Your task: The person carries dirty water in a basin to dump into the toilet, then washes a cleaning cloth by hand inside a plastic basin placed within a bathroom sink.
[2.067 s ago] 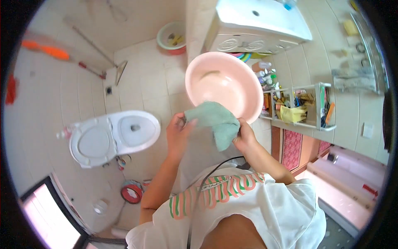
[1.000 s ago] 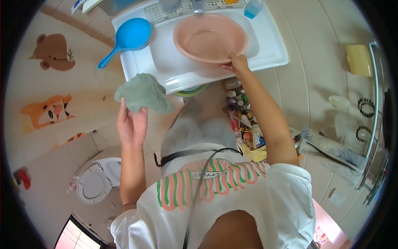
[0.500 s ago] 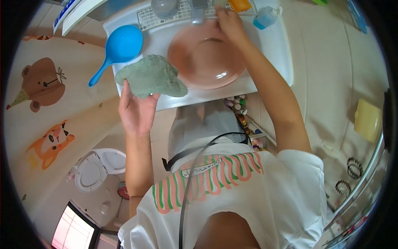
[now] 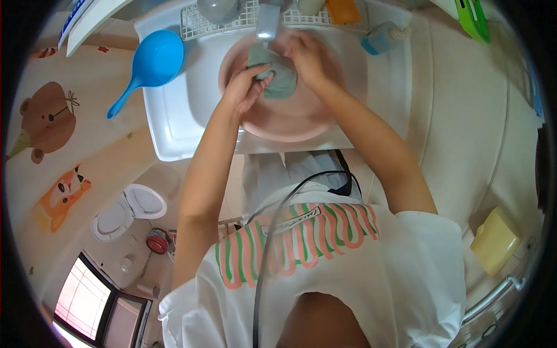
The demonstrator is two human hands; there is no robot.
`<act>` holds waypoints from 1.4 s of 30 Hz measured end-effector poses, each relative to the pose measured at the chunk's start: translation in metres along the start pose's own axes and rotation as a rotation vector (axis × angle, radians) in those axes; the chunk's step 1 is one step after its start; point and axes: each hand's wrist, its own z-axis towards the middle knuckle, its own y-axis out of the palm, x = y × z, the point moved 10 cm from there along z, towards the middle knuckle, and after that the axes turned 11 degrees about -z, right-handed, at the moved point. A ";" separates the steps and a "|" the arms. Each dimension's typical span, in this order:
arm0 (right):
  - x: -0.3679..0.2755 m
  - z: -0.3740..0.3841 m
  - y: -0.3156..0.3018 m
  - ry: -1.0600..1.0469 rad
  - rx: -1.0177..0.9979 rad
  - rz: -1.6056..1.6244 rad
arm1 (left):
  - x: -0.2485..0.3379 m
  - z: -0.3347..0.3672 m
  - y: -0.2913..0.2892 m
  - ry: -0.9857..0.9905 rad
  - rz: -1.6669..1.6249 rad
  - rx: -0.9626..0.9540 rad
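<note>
A grey-green washcloth (image 4: pixel 279 78) hangs bunched over a round pink basin (image 4: pixel 290 129), just below the metal tap (image 4: pixel 267 24). My left hand (image 4: pixel 246 87) is closed round the cloth's left side, fingers and thumb pressed into its folds. At the cloth's right edge is my right hand (image 4: pixel 307 60), over the basin with its fingers curled and smeared by motion. Whether those fingers touch the cloth, I cannot tell. The basin stands in a white sink (image 4: pixel 191 130), and its inside is blurred.
A blue dipper (image 4: pixel 158 59) rests on the sink's left rim, handle outward. Behind the tap, a white rack (image 4: pixel 243 14) bears a clear round container and an orange item (image 4: pixel 343 10). A bottle of blue liquid (image 4: pixel 380 39) stands at the back right.
My left hand has brought the washcloth from the sink's left front to under the tap, and the cloth is now bunched. My right hand has come down from the rack toward it.
</note>
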 end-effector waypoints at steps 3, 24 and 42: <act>-0.014 -0.005 0.007 -0.261 -0.114 -0.170 | -0.004 0.028 -0.006 -0.049 0.212 0.059; 0.053 0.013 0.008 -0.020 -0.396 -0.718 | -0.014 0.078 -0.054 0.146 0.716 0.559; 0.104 -0.001 -0.065 0.046 -0.097 -0.393 | -0.033 0.035 -0.062 -0.058 0.657 0.257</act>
